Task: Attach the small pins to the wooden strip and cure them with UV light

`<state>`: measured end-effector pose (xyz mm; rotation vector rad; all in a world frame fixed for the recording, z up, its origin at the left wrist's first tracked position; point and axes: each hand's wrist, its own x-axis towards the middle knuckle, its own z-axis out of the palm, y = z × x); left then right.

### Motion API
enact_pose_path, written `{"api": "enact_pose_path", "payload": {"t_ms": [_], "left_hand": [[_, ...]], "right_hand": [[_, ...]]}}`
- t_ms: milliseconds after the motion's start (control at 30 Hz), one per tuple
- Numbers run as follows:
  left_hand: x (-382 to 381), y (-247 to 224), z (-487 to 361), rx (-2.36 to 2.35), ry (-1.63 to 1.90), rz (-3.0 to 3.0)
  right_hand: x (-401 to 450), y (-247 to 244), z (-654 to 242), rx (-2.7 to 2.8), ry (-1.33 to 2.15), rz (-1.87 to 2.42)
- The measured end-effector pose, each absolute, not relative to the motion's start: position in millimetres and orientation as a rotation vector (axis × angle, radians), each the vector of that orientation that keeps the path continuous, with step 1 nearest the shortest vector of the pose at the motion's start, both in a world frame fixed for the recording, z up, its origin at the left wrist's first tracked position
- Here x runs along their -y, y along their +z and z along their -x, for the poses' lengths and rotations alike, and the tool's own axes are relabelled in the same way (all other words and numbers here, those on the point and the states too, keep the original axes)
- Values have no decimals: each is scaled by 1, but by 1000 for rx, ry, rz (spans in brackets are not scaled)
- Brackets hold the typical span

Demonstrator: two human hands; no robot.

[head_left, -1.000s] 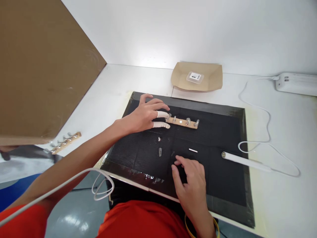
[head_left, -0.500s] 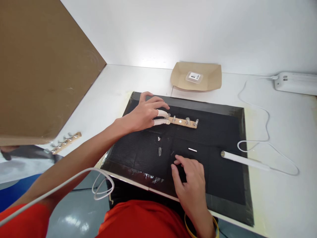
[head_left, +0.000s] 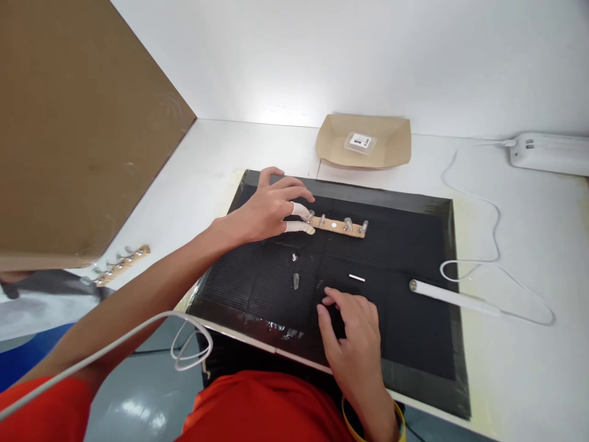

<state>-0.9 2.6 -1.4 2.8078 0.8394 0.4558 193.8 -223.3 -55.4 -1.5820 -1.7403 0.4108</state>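
Two bare hands work over a white bench (head_left: 207, 159), seen from above by a head-worn camera. Largest in view, a brown cardboard sheet (head_left: 78, 123) leans in at the far left. A black mat (head_left: 414, 245) covers the middle of the bench, and both hands are over it. Beyond the mat, near the back wall, sits a shallow brown paper tray (head_left: 391, 144) holding a small clear packet with a label (head_left: 359, 142). A white power strip (head_left: 547, 152) lies at the far right, its thin white cable (head_left: 494, 227) looping down beside the mat. A white stick-shaped tool (head_left: 453, 297) lies at the mat's right edge.

On the mat's upper middle lies a narrow wooden strip (head_left: 339, 227) with small metal pegs standing along it. The left hand (head_left: 267, 212) rests at the strip's left end; two of its fingers (head_left: 299, 209) wear white covers and pinch that end, touching it. The right hand (head_left: 356, 341) lies flat lower on the mat, fingers loosely spread and holding nothing, well apart from the strip. Between the hands lie a small metal screw (head_left: 294, 258), a small grey peg (head_left: 297, 281) and a short white sliver (head_left: 357, 278). A second wooden strip (head_left: 122, 264) lies off the mat at the left
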Motion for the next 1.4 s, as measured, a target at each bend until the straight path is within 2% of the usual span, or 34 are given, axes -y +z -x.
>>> {"api": "enact_pose_path", "payload": {"t_ms": [567, 933, 1233, 1400], "left_hand": [[-1, -1, 1, -803, 474, -2920], [-11, 16, -2, -681, 336, -2857], [-20, 18, -9, -693, 361, -2841], [-19, 16, -6, -608, 230, -2866]], "right_hand": [[223, -55, -194, 1735, 405, 1578], [223, -55, -194, 1741, 400, 1573], [222, -55, -194, 1733, 410, 1576], [222, -54, -194, 1742, 396, 1579]]}}
